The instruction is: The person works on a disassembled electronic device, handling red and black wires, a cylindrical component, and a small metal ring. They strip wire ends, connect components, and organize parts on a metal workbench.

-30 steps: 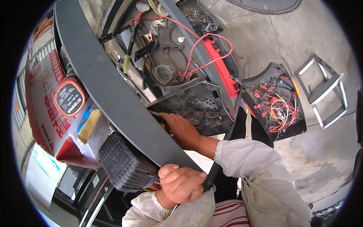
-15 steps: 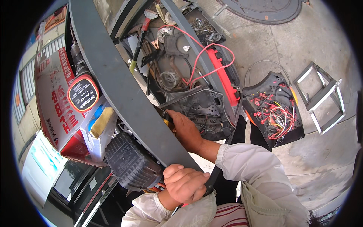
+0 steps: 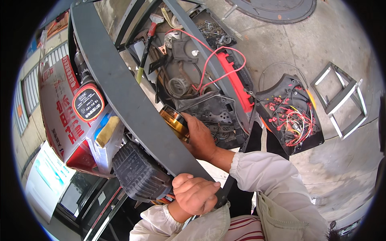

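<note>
My right hand [image 3: 201,138] is closed round a short, shiny gold cylinder [image 3: 177,123] with a dark rim. It sits just below the grey metal shelf edge [image 3: 132,104], which covers part of it. At the near end of that edge my left hand [image 3: 195,193] is curled into a grip on the metal; its fingertips are partly hidden. Beyond the right hand lies a black plastic tray [image 3: 213,114]. Beside it a lower shelf holds a clear round jar [image 3: 177,86], a hammer with a red and black handle [image 3: 149,38] and a looped red cable [image 3: 225,48].
Left of the shelf edge stand a red-and-white carton [image 3: 60,108], a drill battery [image 3: 88,102] and a black ribbed charger-like box [image 3: 140,172]. On the right are a black panel with tangled wires [image 3: 295,124] and a metal frame [image 3: 341,100] on the concrete.
The gold cylinder, mostly hidden under the shelf edge before, now shows much more in my right hand, which has shifted slightly. My left hand stays on the shelf edge.
</note>
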### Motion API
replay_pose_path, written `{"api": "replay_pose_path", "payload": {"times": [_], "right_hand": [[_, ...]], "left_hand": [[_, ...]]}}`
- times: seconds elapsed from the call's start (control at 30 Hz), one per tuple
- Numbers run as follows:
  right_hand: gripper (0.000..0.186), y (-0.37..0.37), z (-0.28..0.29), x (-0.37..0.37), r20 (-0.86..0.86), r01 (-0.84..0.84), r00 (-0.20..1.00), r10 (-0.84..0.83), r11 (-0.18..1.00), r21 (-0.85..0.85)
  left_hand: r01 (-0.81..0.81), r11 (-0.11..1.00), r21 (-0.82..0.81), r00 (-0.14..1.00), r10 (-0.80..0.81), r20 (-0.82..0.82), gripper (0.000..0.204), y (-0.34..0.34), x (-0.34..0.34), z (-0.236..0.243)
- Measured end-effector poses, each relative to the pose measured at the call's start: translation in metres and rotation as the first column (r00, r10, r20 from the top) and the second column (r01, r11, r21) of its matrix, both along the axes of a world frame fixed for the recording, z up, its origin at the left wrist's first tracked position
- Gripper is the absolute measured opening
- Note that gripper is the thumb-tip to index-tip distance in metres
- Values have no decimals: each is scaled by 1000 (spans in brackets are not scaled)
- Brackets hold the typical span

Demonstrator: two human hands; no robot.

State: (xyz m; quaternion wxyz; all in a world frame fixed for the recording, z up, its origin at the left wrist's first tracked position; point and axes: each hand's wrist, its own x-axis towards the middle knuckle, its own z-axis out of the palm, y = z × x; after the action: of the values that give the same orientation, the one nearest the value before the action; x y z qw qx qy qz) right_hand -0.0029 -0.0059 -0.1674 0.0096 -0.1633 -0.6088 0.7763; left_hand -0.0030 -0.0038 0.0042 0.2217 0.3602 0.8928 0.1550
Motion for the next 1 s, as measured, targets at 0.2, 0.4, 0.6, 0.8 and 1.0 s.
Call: {"api": "replay_pose_path", "payload": {"times": [0.2,0.4,0.6,0.8,1.0], "right_hand": [[74,-1,1,-2,29,-6,1000,6,1000,8],[73,1,6,-1,49,17,999,-17,1000,10],[71,6,9,-2,87,72,993,-76,996,56],[71,18,11,-4,195,129,971,-136,990,51],[72,18,10,-23,249,189,950,-189,982,23]], "left_hand": [[-6,1000,19,1000,6,-8,21,-3,1,1],[-3,1000,30,1000,4,-9,15,-2,1,0],[-15,998,53,1000,16,-10,14,-2,1,-1],[-29,994,109,998,36,-57,23,-2,0,-4],[-42,995,94,996,50,-76,25,-3,3,-3]]}}
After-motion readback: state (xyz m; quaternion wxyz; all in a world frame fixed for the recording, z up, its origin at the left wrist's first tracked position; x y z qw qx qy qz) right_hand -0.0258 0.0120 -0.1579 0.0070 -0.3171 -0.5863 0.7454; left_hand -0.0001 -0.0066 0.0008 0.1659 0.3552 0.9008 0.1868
